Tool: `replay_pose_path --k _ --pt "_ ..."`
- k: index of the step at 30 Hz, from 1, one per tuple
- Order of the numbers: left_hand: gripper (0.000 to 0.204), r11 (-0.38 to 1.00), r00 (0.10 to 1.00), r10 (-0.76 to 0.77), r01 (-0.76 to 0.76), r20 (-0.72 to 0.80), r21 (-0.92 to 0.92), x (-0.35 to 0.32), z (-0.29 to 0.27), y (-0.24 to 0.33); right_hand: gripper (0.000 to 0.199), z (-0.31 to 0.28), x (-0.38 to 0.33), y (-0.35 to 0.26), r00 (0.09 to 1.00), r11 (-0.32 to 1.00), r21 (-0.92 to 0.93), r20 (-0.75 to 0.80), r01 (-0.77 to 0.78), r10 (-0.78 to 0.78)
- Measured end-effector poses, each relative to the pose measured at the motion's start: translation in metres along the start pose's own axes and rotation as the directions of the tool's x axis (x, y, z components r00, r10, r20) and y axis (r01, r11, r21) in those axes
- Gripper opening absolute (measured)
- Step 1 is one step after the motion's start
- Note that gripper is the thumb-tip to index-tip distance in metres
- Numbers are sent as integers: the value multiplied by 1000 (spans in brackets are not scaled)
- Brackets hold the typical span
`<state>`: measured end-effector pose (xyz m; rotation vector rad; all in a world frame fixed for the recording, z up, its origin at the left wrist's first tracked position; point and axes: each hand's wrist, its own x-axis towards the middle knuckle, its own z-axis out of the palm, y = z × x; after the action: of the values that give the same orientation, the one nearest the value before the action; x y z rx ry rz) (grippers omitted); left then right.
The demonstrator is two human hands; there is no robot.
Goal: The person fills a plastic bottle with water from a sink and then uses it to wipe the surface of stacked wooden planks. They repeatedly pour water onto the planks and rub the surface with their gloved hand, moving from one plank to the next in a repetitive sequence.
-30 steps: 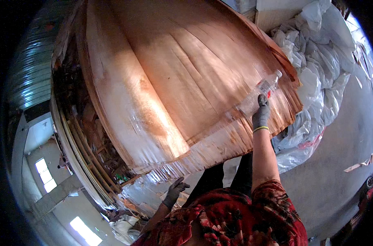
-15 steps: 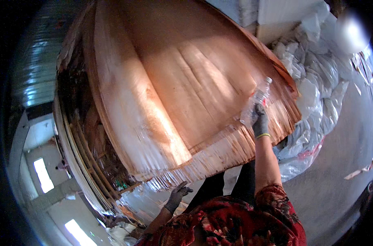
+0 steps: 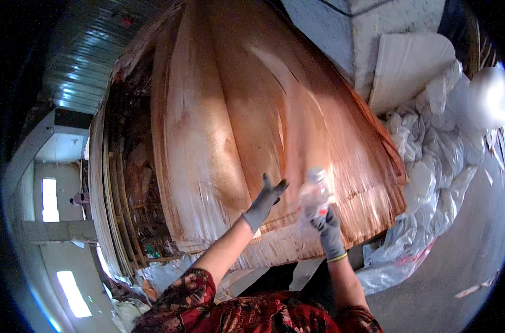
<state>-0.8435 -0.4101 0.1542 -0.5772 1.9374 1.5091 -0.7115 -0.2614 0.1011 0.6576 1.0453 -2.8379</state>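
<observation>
Lower part of clear bottle is gripped by curled fingers of gloved R hand; neck is pointed up & away, w/ some blur. Bottle is held above near edge of brown sheet stack, approx. centre-right. Fingers of gloved L hand are loosely spread, nothing held, just L of bottle; contact w/ stack can't be told. R wrist is ringed by yellow band. Farther R, crumpled clear plastic is heaped beside stack, w/ pale board behind.
</observation>
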Motion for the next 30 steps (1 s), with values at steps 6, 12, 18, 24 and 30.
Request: replay_pose_path --k 6,12,18,24,30 --pt "110 729 996 84 -81 28 680 53 26 26 53 21 -19 12 955 998 -64 294 -22 40" --pt "28 893 984 134 -68 -120 445 93 -21 -53 62 -21 -42 23 953 974 -2 209 -225 220" --pt "42 702 929 364 -224 -71 677 55 -61 9 78 -89 -58 12 989 987 66 -14 -145 146" --pt "46 880 961 250 -276 119 386 31 -36 12 70 -115 -68 -5 960 977 137 -209 -161 187" --pt "56 954 969 45 -114 241 277 27 30 -82 61 -127 -72 -17 961 983 62 -211 -172 181"
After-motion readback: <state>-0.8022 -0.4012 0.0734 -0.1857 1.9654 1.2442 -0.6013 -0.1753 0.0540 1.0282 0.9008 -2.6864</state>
